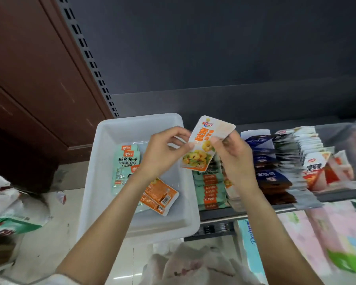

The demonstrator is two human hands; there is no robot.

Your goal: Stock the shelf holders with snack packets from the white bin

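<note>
Right now you hold one snack packet (203, 145) up in both hands, above the gap between the white bin (111, 161) and the shelf holders (275, 161). Your left hand (162, 155) pinches its left edge between thumb and fingers; your right hand (234, 159) pinches its right edge the same way.

The packet looks flat, light and glossy, printed orange and white with a food photo. Judging by that sheen, it may slip, and it will likely bend if squeezed mid-face, so the sealed edges are the safest hold, as you have it.

Inside the bin lie pale green packets (125, 163) and orange packets (160, 196), loose and overlapping. To your right, the holders carry upright rows: green packets (210, 190), dark blue packets (269, 171) and silver-white packets (296, 153), packed close together.

The shelf (234, 212) is dark metal with a dark back panel (214, 48). A brown wooden wall (29, 68) stands to the left. Below are a pale floor (60, 223) and white plastic bags (8, 202).
</note>
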